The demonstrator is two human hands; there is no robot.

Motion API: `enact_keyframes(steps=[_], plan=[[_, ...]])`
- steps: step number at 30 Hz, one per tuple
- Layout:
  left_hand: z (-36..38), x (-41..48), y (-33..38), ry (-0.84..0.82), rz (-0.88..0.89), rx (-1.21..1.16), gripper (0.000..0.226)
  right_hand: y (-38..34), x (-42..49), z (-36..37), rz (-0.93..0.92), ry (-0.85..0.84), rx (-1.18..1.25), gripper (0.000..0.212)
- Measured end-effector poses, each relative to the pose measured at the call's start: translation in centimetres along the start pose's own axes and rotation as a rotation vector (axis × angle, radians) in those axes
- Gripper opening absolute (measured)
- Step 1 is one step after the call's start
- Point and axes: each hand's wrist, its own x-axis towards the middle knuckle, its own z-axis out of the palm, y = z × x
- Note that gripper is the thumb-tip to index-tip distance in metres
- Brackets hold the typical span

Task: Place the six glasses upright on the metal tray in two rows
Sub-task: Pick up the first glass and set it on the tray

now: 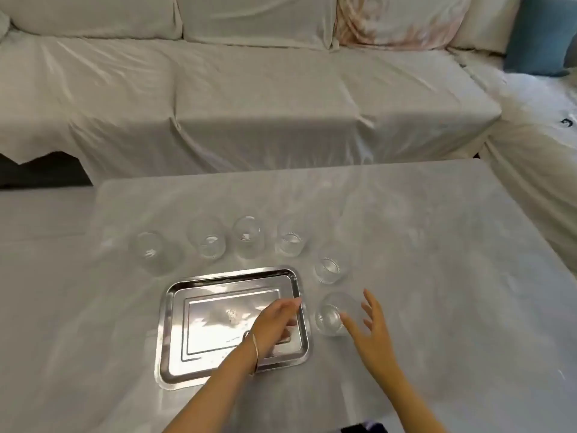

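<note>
A shiny metal tray (175, 326) lies on the table with nothing standing in it. Several clear glasses stand around it: one at far left (153, 253), three in a row behind the tray (208, 242) (247, 235) (290, 242), one at its right rear (327, 270) and one right of the tray (331, 314). My left hand (276, 323), with a bangle on the wrist, hovers over the tray's right side, fingers loosely curled and holding nothing. My right hand (373, 331) is open beside the nearest glass, thumb close to its wall.
The table (437, 276) wears a pale glossy cover. Behind it runs a sofa (249, 104) draped in white cloth, with a pink-patterned cushion (396, 20) and a blue cushion (543, 35). A dark object (359, 428) shows at the table's near edge.
</note>
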Motion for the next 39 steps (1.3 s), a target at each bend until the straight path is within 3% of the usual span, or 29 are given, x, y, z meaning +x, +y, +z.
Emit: enact_keyframes(steps=[4,7,12,14,19,22,25,28,31,37,39], plan=[[1.8,4.0,-2.2,-0.174,0.122,0.157,0.042,3.1,2.1,1.8,-0.061,-0.018,0.186,0.038],[2.7,5.4,-3.6,-0.237,0.235,0.225,0.059,5.6,2.9,3.0,-0.110,-0.051,0.289,0.030],[2.7,6.8,-4.6,-0.272,0.367,0.279,0.075,7.8,4.1,4.5,-0.169,-0.061,0.457,0.065],[2.8,7.1,-5.0,-0.263,0.396,0.274,0.074,7.9,4.1,5.1,-0.184,-0.049,0.492,0.075],[3.5,5.8,-5.4,-0.230,0.477,0.298,0.043,6.6,3.1,5.9,-0.273,0.032,0.507,0.077],[3.7,3.6,-5.5,-0.220,0.512,0.242,0.052,5.5,1.7,6.1,-0.297,0.048,0.496,0.078],[3.0,0.7,-5.6,-0.234,0.489,0.139,0.046,3.6,-0.1,6.3,-0.370,0.020,0.444,0.057],[1.3,-2.5,-5.3,-0.225,0.480,0.011,0.043,1.1,-2.7,6.8,-0.430,-0.077,0.419,0.041],[-1.2,-5.1,-5.3,-0.176,0.501,-0.121,0.045,-0.5,-5.5,7.6,-0.418,-0.241,0.415,0.051],[-5.1,-9.8,-6.2,-0.076,0.639,-0.159,0.057,-2.8,-9.6,9.9,-0.032,-0.698,0.643,0.059],[-5.9,-11.0,-6.5,-0.040,0.653,-0.162,0.056,-3.6,-10.7,10.8,0.031,-0.802,0.712,0.053]])
